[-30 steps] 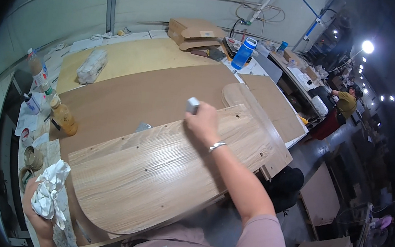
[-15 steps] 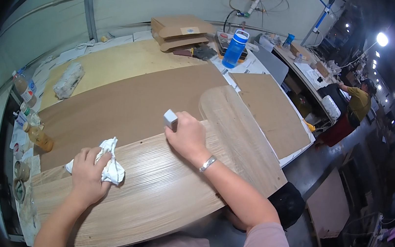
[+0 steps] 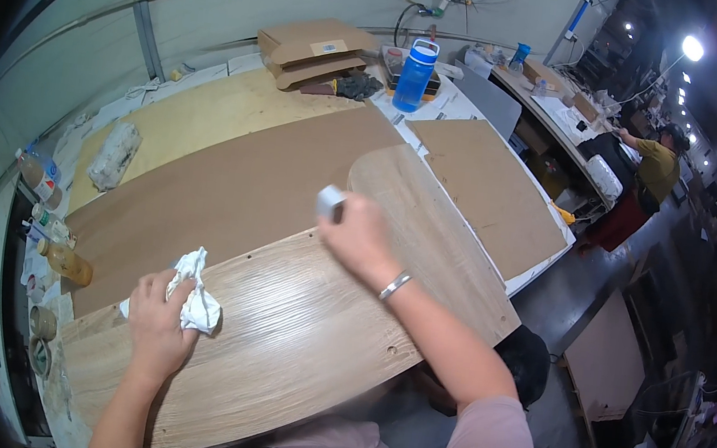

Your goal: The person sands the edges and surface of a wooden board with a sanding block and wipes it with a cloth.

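Blue water bottle (image 3: 415, 75), upright, is stood at the far end of the workbench (image 3: 210, 116). Flat cardboard boxes (image 3: 313, 50) are stacked to its left, against the wall. A brown board (image 3: 229, 186) is laid across the bench; a second brown board (image 3: 492, 191) lies to the right. A wrapped whitish bundle (image 3: 114, 155) rests on the pale plywood. Bottles and jars (image 3: 49, 226) are grouped along the left edge. A person in an olive top (image 3: 656, 167) is seen at a far bench.

The right hand (image 3: 363, 241) is motion-blurred; the small grey block (image 3: 331, 202) it grips cannot be identified. The left hand (image 3: 156, 323) covers part of the white rag (image 3: 195, 301). The left forearm is cut off by the lower edge. Bottles (image 3: 49, 226) at the left rim are too small to identify.
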The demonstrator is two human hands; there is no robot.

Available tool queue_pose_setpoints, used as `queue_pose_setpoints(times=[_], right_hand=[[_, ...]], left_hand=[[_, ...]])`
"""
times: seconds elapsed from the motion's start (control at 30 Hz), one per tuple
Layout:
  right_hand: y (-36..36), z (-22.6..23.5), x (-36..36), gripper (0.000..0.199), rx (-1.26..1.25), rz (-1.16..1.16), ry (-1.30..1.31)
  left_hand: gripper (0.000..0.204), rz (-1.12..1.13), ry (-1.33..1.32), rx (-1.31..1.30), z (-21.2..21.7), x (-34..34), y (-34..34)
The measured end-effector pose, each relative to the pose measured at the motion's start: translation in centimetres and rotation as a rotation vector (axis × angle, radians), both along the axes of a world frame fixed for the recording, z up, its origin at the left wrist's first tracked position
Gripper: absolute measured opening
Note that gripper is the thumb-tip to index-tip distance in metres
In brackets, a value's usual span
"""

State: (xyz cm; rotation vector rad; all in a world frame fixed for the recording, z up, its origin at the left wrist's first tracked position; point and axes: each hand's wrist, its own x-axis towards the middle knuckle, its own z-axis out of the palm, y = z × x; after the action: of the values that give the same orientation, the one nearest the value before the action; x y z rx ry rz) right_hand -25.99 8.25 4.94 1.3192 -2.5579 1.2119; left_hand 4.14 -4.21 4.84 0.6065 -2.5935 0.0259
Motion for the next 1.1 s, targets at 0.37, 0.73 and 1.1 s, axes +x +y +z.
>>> queue_pose_setpoints(times=[0.37,0.73,1.1], right_hand=[[0.5,-0.6,-4.3,0.032,0.097,-0.157,-0.123],[5.5,-3.1,-6.8,0.023,-0.159,0.17,-0.565],[4.4,-3.1,-6.7,0.024,-0.328,0.201,-0.614]], left_hand=[[0.044,-0.003,0.018,-0.018,0.0,0.1,0.0],[0.045,0.012,0.033,0.027,-0.2,0.5,-0.3],[0.047,0.004,0.037,0.043,-0.2,-0.3,0.1]])
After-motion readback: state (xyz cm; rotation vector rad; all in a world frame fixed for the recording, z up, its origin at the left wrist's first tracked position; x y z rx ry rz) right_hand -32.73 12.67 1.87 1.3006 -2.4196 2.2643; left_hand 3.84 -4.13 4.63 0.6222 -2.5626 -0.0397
